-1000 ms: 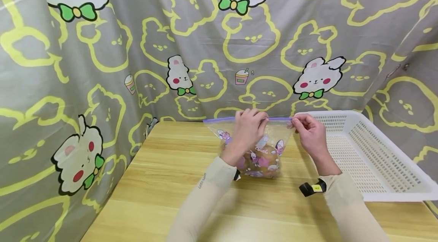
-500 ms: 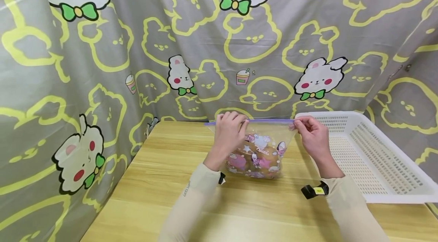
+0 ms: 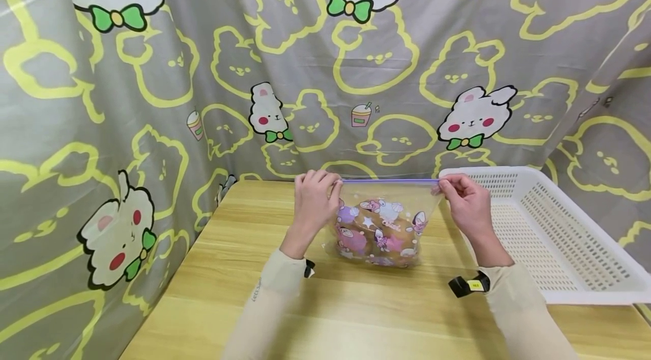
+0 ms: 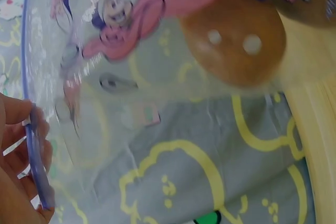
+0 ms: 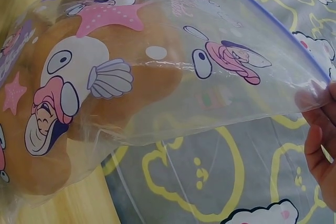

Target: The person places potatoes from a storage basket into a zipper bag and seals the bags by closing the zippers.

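A clear zip bag (image 3: 389,196) with a purple zip strip along its top stands on the wooden table. Pink starfish, shells and cartoon oysters are printed on it, and smooth brown rounded things (image 5: 142,45) fill its lower part. My left hand (image 3: 314,199) pinches the zip strip near its left end, thumb on one side and fingers behind; the left wrist view shows this hand (image 4: 13,156) on the strip. At the top right corner, thumb and fingers of my right hand (image 3: 468,204) hold the bag's edge. The strip runs straight between both hands.
A white perforated plastic basket (image 3: 585,224) stands right of the bag, close beside my right forearm. Behind the wooden table (image 3: 213,269) hangs a grey curtain (image 3: 305,38) with yellow outlines and rabbit prints, which also covers the left side.
My left hand has slid leftward along the zip strip, from near the middle to near its left end. My right hand has stayed at the right corner.
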Motion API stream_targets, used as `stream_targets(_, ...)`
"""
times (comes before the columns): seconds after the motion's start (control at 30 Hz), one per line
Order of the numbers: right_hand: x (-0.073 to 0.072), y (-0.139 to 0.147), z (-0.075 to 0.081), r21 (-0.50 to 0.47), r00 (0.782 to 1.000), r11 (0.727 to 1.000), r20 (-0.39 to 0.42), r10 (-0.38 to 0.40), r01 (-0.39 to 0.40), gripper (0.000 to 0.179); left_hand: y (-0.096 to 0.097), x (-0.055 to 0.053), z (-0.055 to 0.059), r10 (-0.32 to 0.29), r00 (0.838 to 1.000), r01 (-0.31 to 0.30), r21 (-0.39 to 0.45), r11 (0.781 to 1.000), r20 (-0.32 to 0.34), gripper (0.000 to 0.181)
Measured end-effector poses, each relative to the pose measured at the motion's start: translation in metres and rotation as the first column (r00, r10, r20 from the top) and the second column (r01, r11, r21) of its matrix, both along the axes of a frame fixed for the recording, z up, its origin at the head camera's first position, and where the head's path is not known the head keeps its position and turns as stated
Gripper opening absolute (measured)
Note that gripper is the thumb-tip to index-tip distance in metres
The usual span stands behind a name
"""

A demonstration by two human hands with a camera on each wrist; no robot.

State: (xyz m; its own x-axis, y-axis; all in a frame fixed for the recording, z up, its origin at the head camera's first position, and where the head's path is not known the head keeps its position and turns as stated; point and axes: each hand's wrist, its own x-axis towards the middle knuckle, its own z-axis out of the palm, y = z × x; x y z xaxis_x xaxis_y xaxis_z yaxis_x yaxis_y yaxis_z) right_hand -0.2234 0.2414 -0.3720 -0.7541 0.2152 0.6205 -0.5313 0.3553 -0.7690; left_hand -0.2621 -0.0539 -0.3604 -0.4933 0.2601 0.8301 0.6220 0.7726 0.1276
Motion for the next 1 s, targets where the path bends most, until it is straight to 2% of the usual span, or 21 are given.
stream_targets(0.23, 0.002, 0.003, 0.000, 0.025, 1.000, 1.000, 0.006, -0.014, 0.014, 0.010, -0.018, -0.003, -0.003, 0.029, 0.999, -0.030, 0.021, 0.999, 0.028, 0.007)
stream_targets(0.5, 0.022, -0.008, 0.022, 0.074, 0.999, 0.997, -0.015, -0.028, 0.029, 0.010, -0.035, -0.005, -0.007, 0.058, 0.997, -0.061, 0.068, 0.996, 0.052, 0.009)
stream_targets(0.8, 0.003, 0.006, 0.000, 0.014, 1.000, 1.000, -0.019, -0.008, 0.008, 0.009, -0.034, -0.002, -0.005, 0.018, 0.995, -0.028, 0.107, 0.994, 0.100, 0.009)
stream_targets(1.0, 0.009, 0.007, -0.002, -0.048, 0.996, 0.996, -0.057, 0.071, -0.074, 0.009, -0.036, 0.008, -0.001, -0.049, 0.994, 0.032, 0.166, 0.986, 0.102, 0.008)
